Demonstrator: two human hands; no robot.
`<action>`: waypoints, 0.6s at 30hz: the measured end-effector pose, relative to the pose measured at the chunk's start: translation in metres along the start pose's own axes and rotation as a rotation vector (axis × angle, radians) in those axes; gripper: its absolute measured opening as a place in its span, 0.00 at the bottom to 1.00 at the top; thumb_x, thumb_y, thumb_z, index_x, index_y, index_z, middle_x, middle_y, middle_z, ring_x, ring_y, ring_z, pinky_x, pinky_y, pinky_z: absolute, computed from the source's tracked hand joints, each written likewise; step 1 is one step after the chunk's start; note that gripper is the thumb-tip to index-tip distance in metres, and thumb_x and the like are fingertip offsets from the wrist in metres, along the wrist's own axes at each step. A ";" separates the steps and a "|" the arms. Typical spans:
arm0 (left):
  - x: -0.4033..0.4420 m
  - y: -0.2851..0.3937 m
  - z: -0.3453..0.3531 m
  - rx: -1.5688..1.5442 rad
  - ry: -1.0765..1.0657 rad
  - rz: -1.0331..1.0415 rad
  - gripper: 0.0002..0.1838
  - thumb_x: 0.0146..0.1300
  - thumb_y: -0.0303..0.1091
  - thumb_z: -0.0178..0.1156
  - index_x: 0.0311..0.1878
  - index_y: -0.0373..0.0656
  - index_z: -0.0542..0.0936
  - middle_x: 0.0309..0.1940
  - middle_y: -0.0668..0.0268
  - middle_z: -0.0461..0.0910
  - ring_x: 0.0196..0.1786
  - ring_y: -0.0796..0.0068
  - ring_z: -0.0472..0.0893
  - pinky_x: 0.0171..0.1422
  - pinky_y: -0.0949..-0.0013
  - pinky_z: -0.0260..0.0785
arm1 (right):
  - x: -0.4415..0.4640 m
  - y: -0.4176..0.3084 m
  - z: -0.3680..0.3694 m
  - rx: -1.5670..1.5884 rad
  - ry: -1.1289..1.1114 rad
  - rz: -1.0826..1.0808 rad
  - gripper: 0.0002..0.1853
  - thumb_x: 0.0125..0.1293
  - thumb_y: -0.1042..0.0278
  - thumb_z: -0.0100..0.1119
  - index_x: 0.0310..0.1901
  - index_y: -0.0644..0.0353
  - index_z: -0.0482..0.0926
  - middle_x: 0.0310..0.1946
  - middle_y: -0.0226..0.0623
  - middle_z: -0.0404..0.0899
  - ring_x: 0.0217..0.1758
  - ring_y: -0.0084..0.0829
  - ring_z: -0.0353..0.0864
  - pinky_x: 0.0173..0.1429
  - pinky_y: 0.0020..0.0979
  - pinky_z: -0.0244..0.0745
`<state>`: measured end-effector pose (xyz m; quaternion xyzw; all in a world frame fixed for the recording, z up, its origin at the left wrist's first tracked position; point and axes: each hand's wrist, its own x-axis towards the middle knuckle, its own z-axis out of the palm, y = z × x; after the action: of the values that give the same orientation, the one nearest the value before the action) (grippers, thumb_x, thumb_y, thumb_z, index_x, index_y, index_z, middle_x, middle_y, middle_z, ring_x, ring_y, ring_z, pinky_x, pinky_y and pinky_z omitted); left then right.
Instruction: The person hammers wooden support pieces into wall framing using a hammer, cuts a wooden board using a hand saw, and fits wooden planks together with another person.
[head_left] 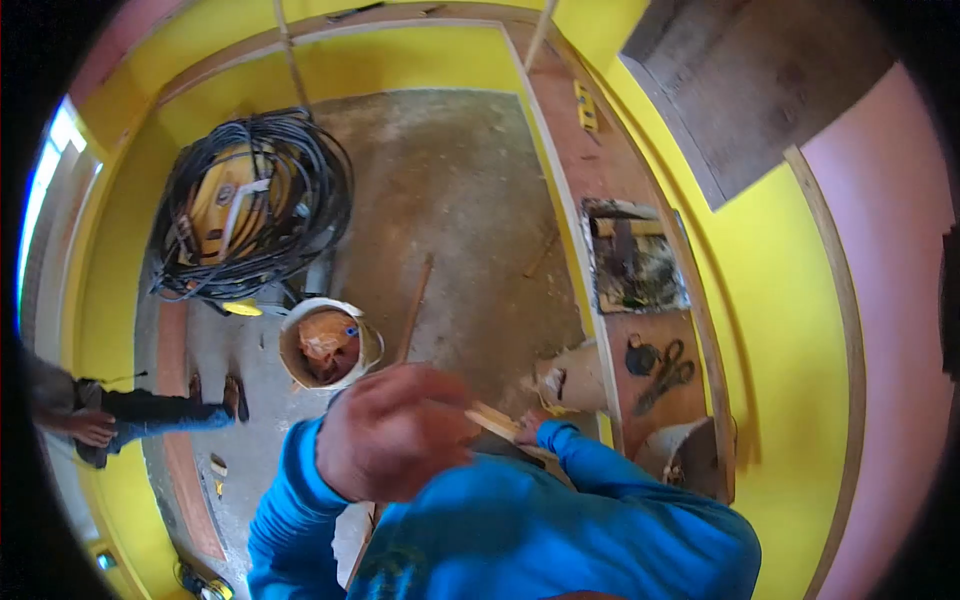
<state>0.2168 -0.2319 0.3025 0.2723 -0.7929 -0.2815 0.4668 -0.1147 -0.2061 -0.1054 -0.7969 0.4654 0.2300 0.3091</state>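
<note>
One view inspected, head camera. Right hand (530, 427), bare, is closed on the end of a narrow, pale wooden strip (492, 420) in front of the body. Left hand (400, 430), bare and blurred, is raised by the strip's other end, fingers partly curled; whether it grips anything cannot be told. Handling, as judged: strip light and stiff, dry rather than slippery, liable to splinter; best held by its long edges near each end. Ahead and left of the left hand: a round, off-white plastic bucket (288, 350) containing crumpled orange material (325, 335). Right of the right hand: a reddish-brown wooden counter (655, 326) bearing dark scissors (660, 386). Markings: blue long-sleeved shirt (520, 510) carries a faint chest print, illegible; no brand or label readable.
</note>
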 end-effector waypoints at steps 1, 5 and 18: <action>0.029 0.008 -0.005 -0.031 -0.048 0.182 0.13 0.47 0.32 0.67 0.37 0.44 0.77 0.35 0.57 0.78 0.34 0.62 0.80 0.35 0.63 0.72 | 0.000 0.001 0.004 0.033 0.020 -0.007 0.32 0.43 0.40 0.60 0.43 0.61 0.81 0.42 0.54 0.78 0.44 0.48 0.78 0.49 0.43 0.74; 0.097 0.043 0.016 -0.116 0.112 0.577 0.09 0.53 0.34 0.60 0.38 0.45 0.78 0.37 0.57 0.78 0.26 0.67 0.78 0.27 0.66 0.71 | 0.014 0.014 0.013 0.140 -0.077 0.091 0.33 0.42 0.40 0.61 0.44 0.62 0.80 0.43 0.53 0.78 0.45 0.47 0.79 0.50 0.41 0.74; -0.005 0.028 -0.085 0.504 0.400 0.118 0.12 0.48 0.23 0.60 0.39 0.39 0.77 0.28 0.59 0.77 0.28 0.63 0.78 0.29 0.66 0.71 | 0.005 -0.006 -0.023 0.208 -0.082 0.270 0.35 0.39 0.40 0.64 0.45 0.61 0.80 0.43 0.49 0.80 0.45 0.45 0.80 0.50 0.39 0.74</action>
<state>0.2904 -0.2252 0.3535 0.3828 -0.7446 0.0105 0.5467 -0.1056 -0.2233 -0.0906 -0.6809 0.5762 0.2524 0.3750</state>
